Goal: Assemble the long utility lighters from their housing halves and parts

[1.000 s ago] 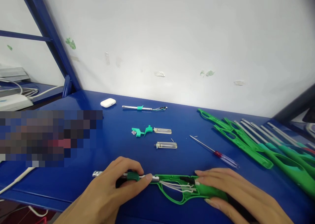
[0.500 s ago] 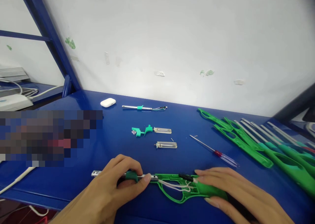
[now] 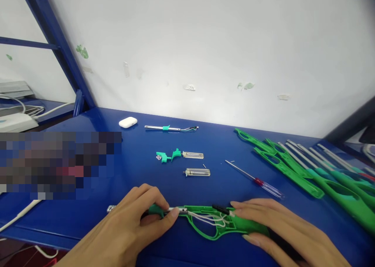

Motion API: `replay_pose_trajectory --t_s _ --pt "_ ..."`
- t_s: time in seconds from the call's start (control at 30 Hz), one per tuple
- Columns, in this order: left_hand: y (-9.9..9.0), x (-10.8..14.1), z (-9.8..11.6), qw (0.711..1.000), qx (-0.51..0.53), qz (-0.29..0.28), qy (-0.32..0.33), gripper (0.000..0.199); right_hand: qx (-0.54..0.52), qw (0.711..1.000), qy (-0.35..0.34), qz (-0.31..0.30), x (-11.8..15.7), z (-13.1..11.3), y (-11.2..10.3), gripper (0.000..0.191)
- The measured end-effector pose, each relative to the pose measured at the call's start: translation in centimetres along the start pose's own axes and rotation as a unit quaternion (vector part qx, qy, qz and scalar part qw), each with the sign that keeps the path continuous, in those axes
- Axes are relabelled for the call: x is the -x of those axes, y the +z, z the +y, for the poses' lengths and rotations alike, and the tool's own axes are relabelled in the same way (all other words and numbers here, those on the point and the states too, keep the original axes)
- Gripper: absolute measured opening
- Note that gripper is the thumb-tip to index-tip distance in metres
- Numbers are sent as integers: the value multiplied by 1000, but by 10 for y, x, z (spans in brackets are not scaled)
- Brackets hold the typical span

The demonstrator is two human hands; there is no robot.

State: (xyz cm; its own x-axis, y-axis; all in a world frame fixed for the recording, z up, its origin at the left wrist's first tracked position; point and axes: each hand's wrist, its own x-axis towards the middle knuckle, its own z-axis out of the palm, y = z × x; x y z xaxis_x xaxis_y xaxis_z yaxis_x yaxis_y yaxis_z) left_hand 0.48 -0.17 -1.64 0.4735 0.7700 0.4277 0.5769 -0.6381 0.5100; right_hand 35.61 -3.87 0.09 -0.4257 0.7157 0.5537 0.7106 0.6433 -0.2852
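A green plastic half shell (image 3: 202,232) with an oval opening lies at the front of the blue table. My left hand (image 3: 140,216) pinches a metal tube (image 3: 182,210) with a dark green collar at the shell's left end. White wires (image 3: 205,218) run from the tube across the opening to a small black part (image 3: 220,209). My right hand (image 3: 272,224) is wrapped round the shell's right end, its fingertips at the black part. Behind them lie two clear fuel tanks (image 3: 197,172) (image 3: 193,155) and teal plastic pieces (image 3: 176,154).
A screwdriver (image 3: 259,182) lies right of centre. Green shells (image 3: 288,173) and several assembled green lighters (image 3: 340,192) fill the right side. Further back are another tube with wires (image 3: 158,128) and a white case (image 3: 128,122). A white cable (image 3: 27,209) crosses the left edge.
The metal tube and its collar have shifted slightly left and up with my left hand. The shell sits marginally higher in view. My grips look the same.
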Motion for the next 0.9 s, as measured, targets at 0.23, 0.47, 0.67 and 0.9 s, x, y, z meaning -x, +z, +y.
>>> replay_pose_trajectory --t_s 0.23,0.47,0.67,0.9 --pt "-7 4 -7 992 -67 -57 96 60 16 1000 13 10 1 -3 -1 26" --pt "0 11 -15 987 -105 -19 117 81 77 997 24 -16 -22 -20 2 30" --pt "-1 10 -15 986 -109 -22 123 87 23 998 40 -32 -36 -24 11 23" --pt "0 10 -15 988 -104 -19 114 82 37 998 -5 40 -46 -34 2 22"
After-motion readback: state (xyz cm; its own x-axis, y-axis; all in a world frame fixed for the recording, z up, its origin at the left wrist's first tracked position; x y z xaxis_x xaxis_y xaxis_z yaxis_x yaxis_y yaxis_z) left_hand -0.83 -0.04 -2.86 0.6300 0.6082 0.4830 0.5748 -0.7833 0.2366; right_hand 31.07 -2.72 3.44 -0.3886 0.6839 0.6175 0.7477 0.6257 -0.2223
